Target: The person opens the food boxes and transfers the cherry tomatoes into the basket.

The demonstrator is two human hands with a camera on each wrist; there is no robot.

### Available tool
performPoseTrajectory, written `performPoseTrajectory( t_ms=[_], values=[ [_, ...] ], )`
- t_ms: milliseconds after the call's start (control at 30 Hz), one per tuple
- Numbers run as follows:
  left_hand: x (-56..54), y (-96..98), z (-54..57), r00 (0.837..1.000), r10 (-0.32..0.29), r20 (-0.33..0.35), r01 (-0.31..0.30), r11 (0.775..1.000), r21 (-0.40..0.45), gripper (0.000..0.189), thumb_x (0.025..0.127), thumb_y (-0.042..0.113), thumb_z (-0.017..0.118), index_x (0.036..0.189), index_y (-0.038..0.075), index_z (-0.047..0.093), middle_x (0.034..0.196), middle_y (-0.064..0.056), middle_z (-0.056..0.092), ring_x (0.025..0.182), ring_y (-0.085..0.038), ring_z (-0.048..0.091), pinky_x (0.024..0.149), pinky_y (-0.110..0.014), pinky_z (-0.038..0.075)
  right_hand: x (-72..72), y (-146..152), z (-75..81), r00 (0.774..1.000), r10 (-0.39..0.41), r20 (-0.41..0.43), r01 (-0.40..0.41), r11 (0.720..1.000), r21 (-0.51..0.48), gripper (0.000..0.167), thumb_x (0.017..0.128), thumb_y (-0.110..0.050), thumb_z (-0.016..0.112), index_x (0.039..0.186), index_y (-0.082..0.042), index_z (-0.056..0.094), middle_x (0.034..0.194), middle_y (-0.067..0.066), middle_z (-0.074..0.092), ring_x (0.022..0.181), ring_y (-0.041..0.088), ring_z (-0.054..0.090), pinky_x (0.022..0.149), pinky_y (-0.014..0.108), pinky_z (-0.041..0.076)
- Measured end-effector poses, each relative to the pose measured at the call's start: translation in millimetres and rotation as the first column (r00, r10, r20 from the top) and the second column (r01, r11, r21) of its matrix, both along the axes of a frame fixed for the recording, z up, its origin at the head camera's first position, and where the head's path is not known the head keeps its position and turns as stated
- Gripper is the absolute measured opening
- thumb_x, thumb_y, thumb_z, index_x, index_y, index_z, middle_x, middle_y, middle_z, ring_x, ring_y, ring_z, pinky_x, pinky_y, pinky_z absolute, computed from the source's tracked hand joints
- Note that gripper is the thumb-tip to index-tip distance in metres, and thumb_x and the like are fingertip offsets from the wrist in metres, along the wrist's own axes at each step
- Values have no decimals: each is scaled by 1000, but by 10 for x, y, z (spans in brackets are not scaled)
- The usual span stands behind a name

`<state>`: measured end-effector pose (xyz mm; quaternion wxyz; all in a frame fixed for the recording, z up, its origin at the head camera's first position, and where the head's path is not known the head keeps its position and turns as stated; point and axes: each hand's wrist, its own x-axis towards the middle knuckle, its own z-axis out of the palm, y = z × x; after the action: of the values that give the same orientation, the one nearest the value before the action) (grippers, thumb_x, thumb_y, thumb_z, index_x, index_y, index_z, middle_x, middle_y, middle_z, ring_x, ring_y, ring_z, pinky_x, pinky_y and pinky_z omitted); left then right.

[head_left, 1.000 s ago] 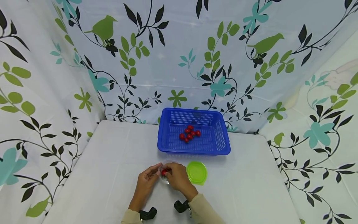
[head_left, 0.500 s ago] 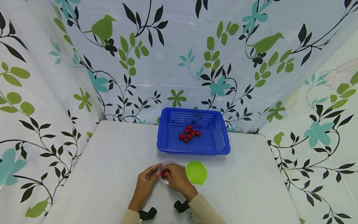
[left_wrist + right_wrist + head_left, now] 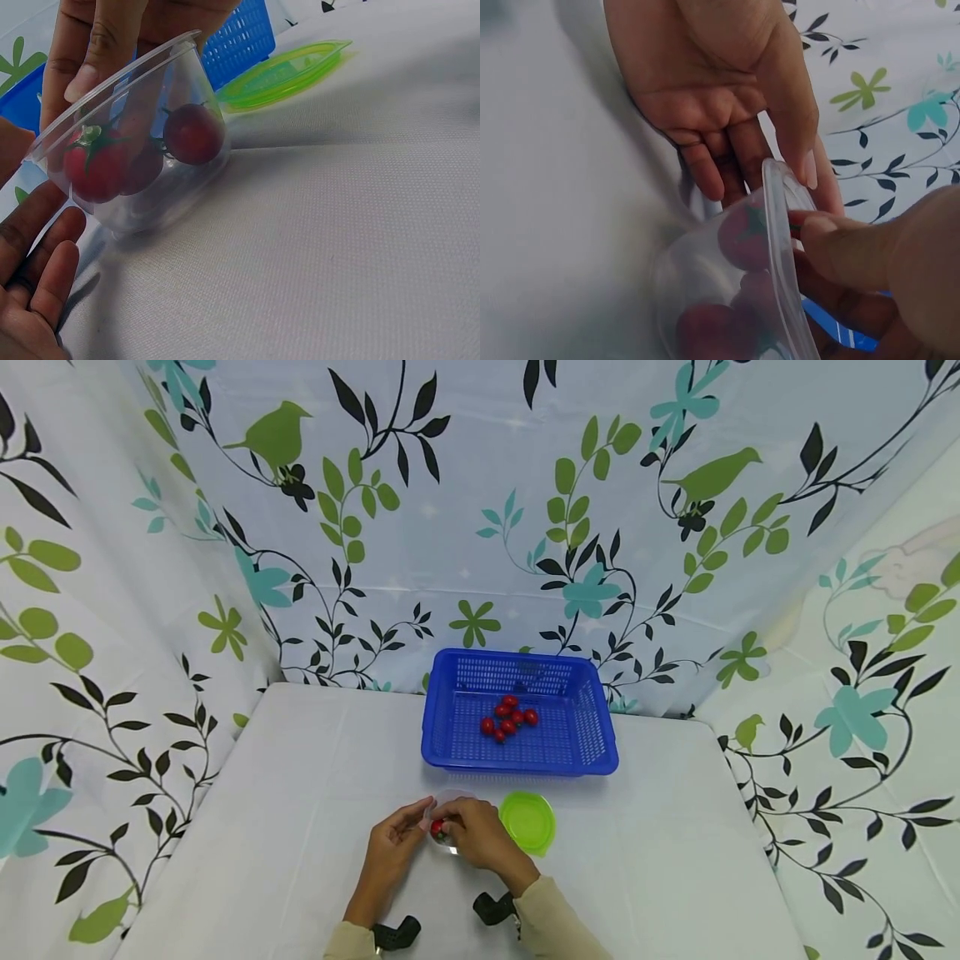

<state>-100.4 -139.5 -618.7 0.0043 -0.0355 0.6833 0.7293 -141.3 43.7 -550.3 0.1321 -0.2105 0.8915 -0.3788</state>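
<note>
My left hand [image 3: 396, 839] grips the side of a clear plastic tub [image 3: 172, 195], thumb at the rim and fingers spread along the outside wall. In the left wrist view the tub stands tilted on the white cloth. Three red cherry tomatoes with green stems show through its wall. My right hand [image 3: 480, 837] reaches over the rim from the other side. Its thumb and fingers are about one cherry tomato [image 3: 97, 169] in the tub, partly covering it in the head view. A darker cherry tomato [image 3: 193, 135] lies against the far wall.
A blue plastic basket [image 3: 520, 760] holding several cherry tomatoes [image 3: 508, 727] stands behind the tub. A bright green lid [image 3: 528, 822] lies just right of my right hand. White patterned cloth hangs behind and at both sides of the table [image 3: 300, 827].
My right hand shifts slightly right and toward me at the tub, and more of the tomato's green stem shows. My left hand stays put; basket and lid have not moved.
</note>
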Motion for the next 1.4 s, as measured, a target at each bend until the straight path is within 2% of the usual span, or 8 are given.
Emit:
performPoseTrajectory(
  t_ms=[233,400,500,700,833,933,1167,1400],
  values=[
    [9,-4,2,1000,-8,3,8,1000,-13,40,103,17,71,141,9,68,146,-13,67,128,-5,65,104,-13,52,-28,128,-19,994,98,54,-92,990,-110,25,102,-7,69,124,-12,79,124,1,76,113,16,71,96,28,59],
    [6,-6,4,1000,-10,20,11,1000,-16,39,103,18,71,141,11,68,148,-11,66,133,-8,64,105,-13,51,-34,198,-35,988,142,62,-129,976,-175,29,96,-4,76,124,-12,78,120,2,76,104,15,71,97,31,60],
    [1,-7,1,1000,-8,14,9,1000,-21,39,103,18,71,141,10,68,148,-12,66,134,-11,63,105,-13,51,-26,217,-43,988,143,59,-129,971,-201,32,93,-4,79,123,-13,78,118,2,75,101,16,71,95,33,61],
    [-7,-8,-9,1000,-10,-2,9,999,-44,38,104,17,70,141,8,68,147,-14,66,136,-18,63,104,-12,51,11,231,-79,991,105,77,-83,966,-246,35,89,-6,84,122,-17,80,113,1,74,93,9,69,84,22,57],
    [-5,-12,-5,1000,-11,1,11,999,-43,38,104,17,69,142,9,68,147,-13,66,136,-19,63,103,-12,51,20,232,-97,993,93,79,-69,961,-267,36,87,-5,86,120,-16,80,109,3,74,91,9,69,80,20,56],
    [-4,-14,-3,1000,-15,0,15,999,-43,39,104,18,69,142,9,67,148,-13,66,137,-19,62,104,-12,51,24,233,-107,993,90,77,-65,960,-274,36,86,-5,87,119,-17,81,108,3,74,91,10,70,80,23,57],
    [-12,-22,-19,1000,-22,-10,22,999,-37,39,104,18,69,142,8,67,149,-13,65,137,-15,62,106,-12,50,48,238,-141,995,71,63,-50,954,-295,34,89,-8,85,121,-21,80,111,-2,75,92,7,69,90,45,61],
    [-14,-9,-8,1000,-15,-13,15,999,-31,38,104,12,69,141,7,68,147,-14,67,133,-9,64,106,-11,49,80,257,-121,1000,9,18,-4,953,-302,31,93,-9,82,123,-19,79,120,-1,77,101,12,72,93,46,62]
  ],
)
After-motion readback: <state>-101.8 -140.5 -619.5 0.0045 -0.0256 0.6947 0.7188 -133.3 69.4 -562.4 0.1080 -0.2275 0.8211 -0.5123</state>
